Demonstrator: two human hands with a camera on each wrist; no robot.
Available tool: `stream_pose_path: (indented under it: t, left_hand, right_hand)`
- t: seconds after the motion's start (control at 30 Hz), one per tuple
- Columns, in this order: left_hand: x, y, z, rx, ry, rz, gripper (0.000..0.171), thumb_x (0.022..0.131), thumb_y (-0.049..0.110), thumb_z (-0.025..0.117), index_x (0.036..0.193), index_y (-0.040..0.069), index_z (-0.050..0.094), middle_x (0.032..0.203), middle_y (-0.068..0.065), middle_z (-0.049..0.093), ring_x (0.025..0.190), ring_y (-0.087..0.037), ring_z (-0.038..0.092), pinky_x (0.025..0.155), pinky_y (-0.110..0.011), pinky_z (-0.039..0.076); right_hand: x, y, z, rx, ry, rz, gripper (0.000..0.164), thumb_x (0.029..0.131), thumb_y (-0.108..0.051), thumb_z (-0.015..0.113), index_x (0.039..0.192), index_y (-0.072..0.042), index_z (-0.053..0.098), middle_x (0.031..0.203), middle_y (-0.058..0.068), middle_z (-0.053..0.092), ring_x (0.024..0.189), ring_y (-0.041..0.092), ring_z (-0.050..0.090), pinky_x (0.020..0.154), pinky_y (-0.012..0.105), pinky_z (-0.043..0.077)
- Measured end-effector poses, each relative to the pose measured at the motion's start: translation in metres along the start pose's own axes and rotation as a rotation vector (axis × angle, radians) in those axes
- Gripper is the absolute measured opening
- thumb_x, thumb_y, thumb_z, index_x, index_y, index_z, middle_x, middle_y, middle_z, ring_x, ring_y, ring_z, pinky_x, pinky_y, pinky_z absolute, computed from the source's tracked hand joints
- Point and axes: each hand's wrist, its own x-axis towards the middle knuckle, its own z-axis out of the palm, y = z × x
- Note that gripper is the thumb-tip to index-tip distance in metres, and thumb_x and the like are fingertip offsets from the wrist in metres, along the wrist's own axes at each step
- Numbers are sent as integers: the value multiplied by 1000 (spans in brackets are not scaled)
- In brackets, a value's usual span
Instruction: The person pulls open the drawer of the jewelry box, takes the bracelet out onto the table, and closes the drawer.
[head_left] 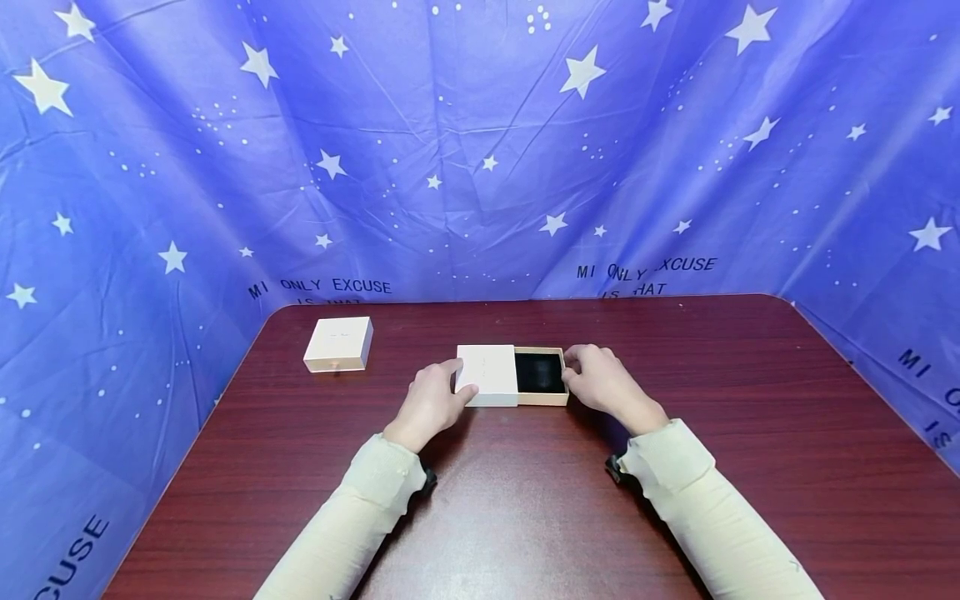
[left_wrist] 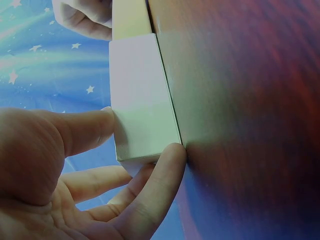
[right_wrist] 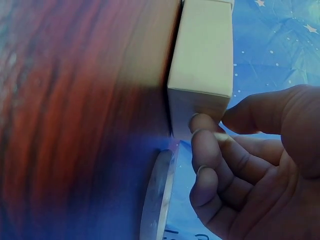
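Note:
A white slide-out gift box lies on the table, its white sleeve [head_left: 486, 375] at the left and its tan drawer [head_left: 542, 400] pulled partway out to the right. Black lining [head_left: 540, 372] shows inside the drawer. My left hand [head_left: 432, 397] holds the sleeve around its left end, with the thumb on its upper edge in the left wrist view. At the drawer's outer end is my right hand [head_left: 603, 383]. Its curled fingertips [right_wrist: 204, 142] meet the end face, and the thumb lies at the top edge.
A second white box [head_left: 339, 343], closed, stands at the back left of the dark red wooden table [head_left: 510, 508]. Blue curtain [head_left: 465, 150] with white stars and lettering hangs around the table's back and sides.

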Motion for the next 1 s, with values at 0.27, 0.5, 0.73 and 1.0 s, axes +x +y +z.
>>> stream_pose_path:
  t: [0.27, 0.5, 0.73, 1.0]
  left_hand:
    - [0, -1, 1, 5, 10, 12, 49, 88, 28, 68, 130, 3, 57, 121, -18, 62, 114, -34, 56, 96, -45, 43]
    - [0, 0, 0, 3, 11, 14, 50, 88, 28, 68, 130, 3, 57, 121, -18, 61, 115, -34, 56, 97, -45, 43]
    - [-1, 1, 0, -2, 10, 14, 50, 88, 27, 69, 130, 2, 57, 122, -18, 61, 115, -34, 56, 97, -45, 43]
    - [0, 0, 0, -2, 7, 6, 50, 88, 27, 68, 130, 3, 57, 122, -18, 61, 116, -34, 56, 98, -45, 43]
  right_hand:
    - [0, 0, 2, 6, -1, -3, 27, 85, -12, 55, 106, 0, 65, 77, 0, 67, 77, 21, 62, 75, 41, 49]
    - [0, 0, 2, 12, -8, 4, 26, 86, -12, 55, 107, 0, 65, 78, 1, 67, 79, 22, 63, 77, 42, 49]
    - [0, 0, 1, 7, -5, -12, 26, 87, -12, 56, 108, 0, 64, 81, 3, 68, 81, 23, 63, 77, 44, 49]
    - [-1, -1, 1, 18, -11, -17, 27, 88, -12, 56, 110, 1, 64, 84, 5, 69, 82, 23, 64, 78, 44, 50]
